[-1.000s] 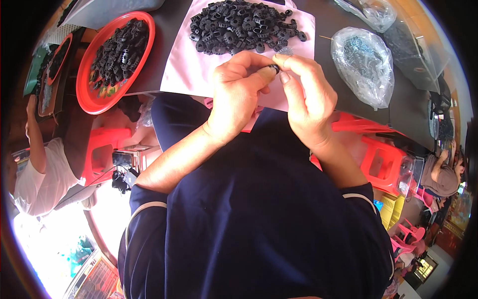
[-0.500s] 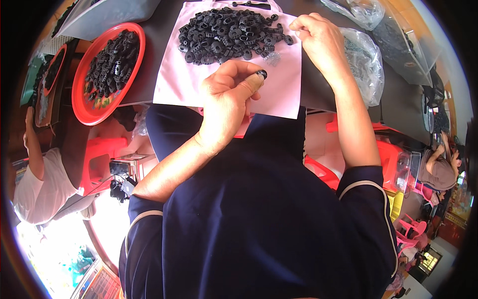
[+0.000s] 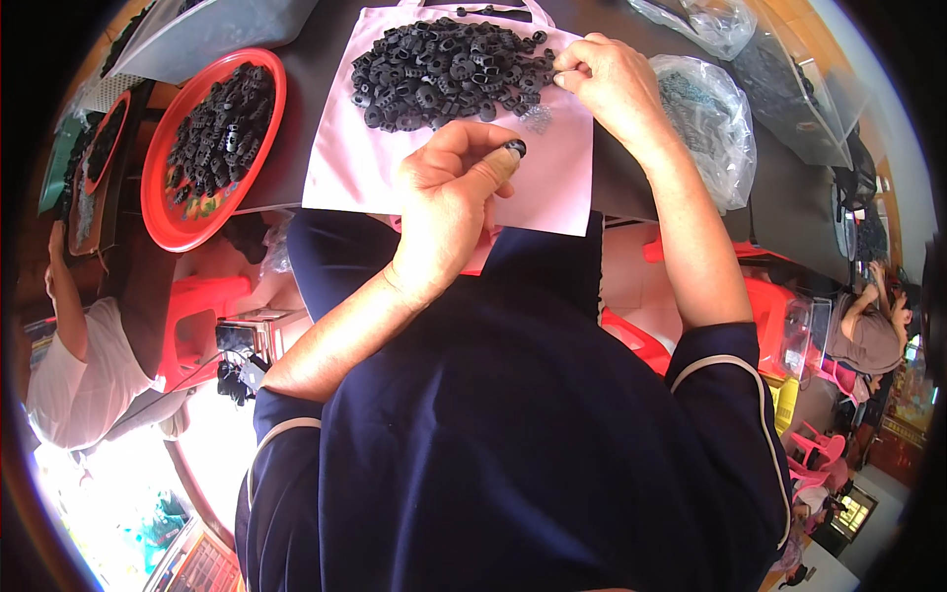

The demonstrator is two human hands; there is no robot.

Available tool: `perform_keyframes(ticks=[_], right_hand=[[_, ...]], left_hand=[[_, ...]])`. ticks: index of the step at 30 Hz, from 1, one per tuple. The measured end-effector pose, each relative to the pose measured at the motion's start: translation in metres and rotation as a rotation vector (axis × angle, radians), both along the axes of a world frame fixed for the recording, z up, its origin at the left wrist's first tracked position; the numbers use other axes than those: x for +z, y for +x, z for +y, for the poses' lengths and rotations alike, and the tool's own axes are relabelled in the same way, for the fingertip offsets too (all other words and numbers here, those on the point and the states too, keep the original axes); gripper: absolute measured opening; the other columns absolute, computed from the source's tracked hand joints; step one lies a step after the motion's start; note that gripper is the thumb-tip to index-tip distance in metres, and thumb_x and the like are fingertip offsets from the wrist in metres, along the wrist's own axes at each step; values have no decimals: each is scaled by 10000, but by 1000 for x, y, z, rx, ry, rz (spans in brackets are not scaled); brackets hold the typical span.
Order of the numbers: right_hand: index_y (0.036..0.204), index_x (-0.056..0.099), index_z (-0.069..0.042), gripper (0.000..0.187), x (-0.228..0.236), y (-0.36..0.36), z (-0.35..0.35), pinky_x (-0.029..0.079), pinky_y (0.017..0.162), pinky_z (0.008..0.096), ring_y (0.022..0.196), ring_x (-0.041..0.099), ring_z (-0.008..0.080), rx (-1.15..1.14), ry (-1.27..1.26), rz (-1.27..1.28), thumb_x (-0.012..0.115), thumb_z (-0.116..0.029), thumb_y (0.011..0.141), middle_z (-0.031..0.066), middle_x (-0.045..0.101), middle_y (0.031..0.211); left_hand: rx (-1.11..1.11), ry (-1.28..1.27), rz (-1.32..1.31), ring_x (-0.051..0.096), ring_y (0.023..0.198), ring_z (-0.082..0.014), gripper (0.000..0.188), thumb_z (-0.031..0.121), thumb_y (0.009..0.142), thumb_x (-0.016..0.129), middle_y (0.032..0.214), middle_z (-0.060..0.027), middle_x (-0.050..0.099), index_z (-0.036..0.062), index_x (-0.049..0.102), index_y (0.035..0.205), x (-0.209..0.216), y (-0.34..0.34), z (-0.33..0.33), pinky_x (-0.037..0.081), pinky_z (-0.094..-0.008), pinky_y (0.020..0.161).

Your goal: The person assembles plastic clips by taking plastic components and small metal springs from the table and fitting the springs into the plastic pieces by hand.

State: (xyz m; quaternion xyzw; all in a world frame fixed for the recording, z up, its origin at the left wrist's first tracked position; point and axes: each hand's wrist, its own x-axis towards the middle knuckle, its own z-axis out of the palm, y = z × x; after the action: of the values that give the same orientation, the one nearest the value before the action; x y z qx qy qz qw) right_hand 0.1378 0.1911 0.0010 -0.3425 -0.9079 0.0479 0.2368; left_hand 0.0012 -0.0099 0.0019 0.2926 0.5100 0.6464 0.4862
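Between the thumb and forefinger of my left hand (image 3: 449, 183) is a small rounded black plastic piece (image 3: 516, 147), which looks like part of a cord lock. That hand hovers over the front of a pink cloth bag (image 3: 335, 168) lying flat. My right hand (image 3: 612, 87) has its thumb and fingertips pinched together at the right edge of a heap of black cord-lock pieces (image 3: 434, 74). What lies between those fingertips is too small to make out. In front of the heap sits a little patch of tiny silvery pieces (image 3: 538, 119), possibly springs.
A red round tray (image 3: 156, 197) of black pieces stands on the left, beside a grey bin (image 3: 222, 39). To the right lies a clear plastic bag (image 3: 725, 148) of small greyish pieces, near a clear bin (image 3: 814, 128). Other people work at both sides.
My right hand has moved left and slightly down to the edge of the heap, where a stray black piece lay. The left hand keeps its pinch and has barely moved.
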Motion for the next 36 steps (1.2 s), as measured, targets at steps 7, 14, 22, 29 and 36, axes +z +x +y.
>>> perform_keyframes(ticks=[7,14,22,29,36], right_hand=[[785,665,-69,136,10,2,-1,494,726,416,784,652,264,32,-77,122,748,-175,771,49,677,832],[851,687,1,124,27,8,-70,466,713,250,763,595,79,263,-689,531,740,-103,807,-2,662,756],[895,678,-11,93,26,5,-87,447,790,235,820,591,91,214,-906,498,672,-93,852,11,664,835],[903,674,-8,88,23,0,-90,459,789,234,830,598,83,200,-854,376,670,-84,858,14,667,846],[902,686,15,78,18,-3,-107,515,707,234,771,658,94,223,-665,619,696,27,826,61,715,800]], left_hand=[[3,17,18,514,531,-32,91,15,914,660,760,-48,650,-9,669,1002,0,-1,1,381,-180,439],[3,-2,-50,511,520,-40,98,26,925,652,755,-60,658,-15,668,1013,2,-4,1,383,-180,455],[22,16,-71,547,557,-44,112,25,927,650,772,-63,667,-28,662,1024,1,-3,0,421,-176,474],[28,46,-7,575,618,-40,95,14,904,666,744,-45,657,-25,671,990,-6,-5,0,426,-177,480],[87,62,88,579,614,-54,94,8,880,676,745,-42,655,-23,672,969,-5,1,2,440,-188,491]])
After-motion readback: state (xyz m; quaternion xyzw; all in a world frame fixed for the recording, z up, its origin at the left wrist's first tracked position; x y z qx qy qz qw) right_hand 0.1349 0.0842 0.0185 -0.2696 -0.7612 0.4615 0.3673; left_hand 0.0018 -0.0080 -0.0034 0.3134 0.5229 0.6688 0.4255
